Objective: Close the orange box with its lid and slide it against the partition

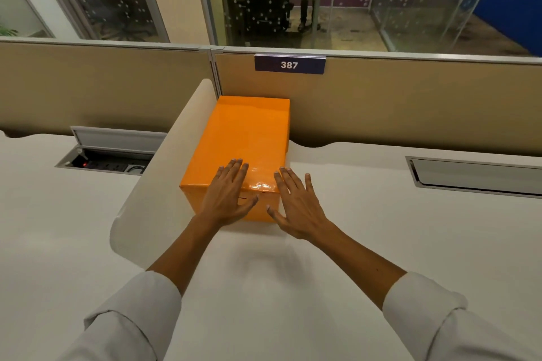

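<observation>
The orange box [240, 141] lies on the white desk [366, 214] with its lid on, long side running away from me. Its far end touches the tan partition [396, 102] under a blue "387" sign. Its left side lies along a low white curved divider [164, 173]. My left hand [227, 195] rests flat, fingers spread, on the lid's near edge and front face. My right hand [296, 205] is open with fingers spread at the box's near right corner; whether it touches the box I cannot tell.
An open cable hatch [108, 152] with sockets is set in the desk left of the divider. A closed hatch [475, 176] sits at the right. Glass walls and office chairs stand beyond the partition.
</observation>
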